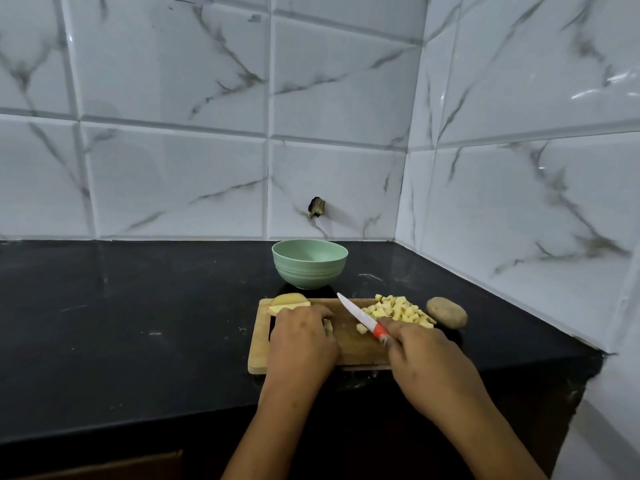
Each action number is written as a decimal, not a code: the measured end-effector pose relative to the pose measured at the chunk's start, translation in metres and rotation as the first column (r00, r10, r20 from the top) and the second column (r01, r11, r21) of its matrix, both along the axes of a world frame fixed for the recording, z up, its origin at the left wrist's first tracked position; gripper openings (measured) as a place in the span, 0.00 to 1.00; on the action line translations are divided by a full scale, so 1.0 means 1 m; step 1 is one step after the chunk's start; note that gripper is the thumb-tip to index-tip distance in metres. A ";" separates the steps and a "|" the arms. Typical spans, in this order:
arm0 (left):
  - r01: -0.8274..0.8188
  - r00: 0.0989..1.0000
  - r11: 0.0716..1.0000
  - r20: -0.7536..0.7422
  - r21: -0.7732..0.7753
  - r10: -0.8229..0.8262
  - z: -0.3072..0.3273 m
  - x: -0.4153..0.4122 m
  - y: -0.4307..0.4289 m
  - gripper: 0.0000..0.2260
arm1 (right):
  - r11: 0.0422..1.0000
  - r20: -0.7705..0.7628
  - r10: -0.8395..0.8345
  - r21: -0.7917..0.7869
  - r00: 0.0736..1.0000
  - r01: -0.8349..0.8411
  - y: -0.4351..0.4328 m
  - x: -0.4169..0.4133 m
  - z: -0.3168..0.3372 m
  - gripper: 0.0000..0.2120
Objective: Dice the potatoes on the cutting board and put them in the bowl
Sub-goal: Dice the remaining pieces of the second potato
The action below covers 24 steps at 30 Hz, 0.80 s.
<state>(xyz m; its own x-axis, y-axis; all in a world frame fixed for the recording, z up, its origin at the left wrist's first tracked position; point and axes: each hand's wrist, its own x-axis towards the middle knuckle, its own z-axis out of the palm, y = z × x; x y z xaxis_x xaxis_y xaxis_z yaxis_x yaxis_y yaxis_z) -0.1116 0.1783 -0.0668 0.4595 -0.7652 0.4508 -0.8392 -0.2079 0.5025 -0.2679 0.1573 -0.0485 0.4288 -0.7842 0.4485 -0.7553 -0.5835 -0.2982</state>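
On the wooden cutting board [349,346], my left fingers [320,311] curl over a pale potato piece [328,326]; right fingers [398,332] grip the red-handled knife [362,318]; a slip could cut knuckles.

A black, glossy worktop [138,323] stretches far to the left of the left hand [301,337] and ends just right of the right hand [426,362]. It is marked with pale scuffs and specks. Beyond both hands rises the back wall [173,168] of large white tiles with grey marble veining and bevelled joints. A side wall [536,168] of the same tiles stands right of the right hand and meets the back wall in a corner. Ahead of the left hand, low on the back wall, is a dark, ragged hole [317,207]. Cool, dim light leaves bright streaks high on the side wall. Below and left of the left hand, a brown cabinet [138,464] edge shows.
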 end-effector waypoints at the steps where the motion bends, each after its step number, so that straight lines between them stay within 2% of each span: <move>1: 0.010 1.000 1.000 0.015 0.005 -0.010 0.000 0.000 0.000 0.16 | 0.999 0.012 0.013 0.035 1.000 -0.013 -0.001 -0.001 0.000 0.18; 5: 0.040 0.998 0.999 0.045 0.030 -0.041 0.001 -0.001 0.001 0.17 | 0.982 0.067 0.060 0.176 0.996 -0.071 -0.002 0.000 -0.001 0.18; 8: 0.025 0.999 1.000 0.025 -0.003 -0.025 -0.001 0.000 0.001 0.16 | 0.971 0.107 0.093 0.212 0.990 -0.114 -0.001 0.001 -0.001 0.18; 13: 0.020 0.999 0.997 -0.027 -0.071 -0.022 -0.004 0.001 0.000 0.17 | 0.975 0.017 0.117 0.189 0.993 -0.119 0.009 -0.001 -0.007 0.17; 20: 0.066 0.993 0.997 0.097 0.047 -0.070 -0.001 0.001 0.000 0.22 | 0.934 0.036 0.174 0.311 0.984 -0.176 0.008 -0.026 0.003 0.16; 24: 0.098 0.988 0.988 0.110 0.118 -0.111 0.002 0.000 0.001 0.21 | 0.900 0.066 0.228 0.366 0.971 -0.236 -0.010 -0.035 0.012 0.15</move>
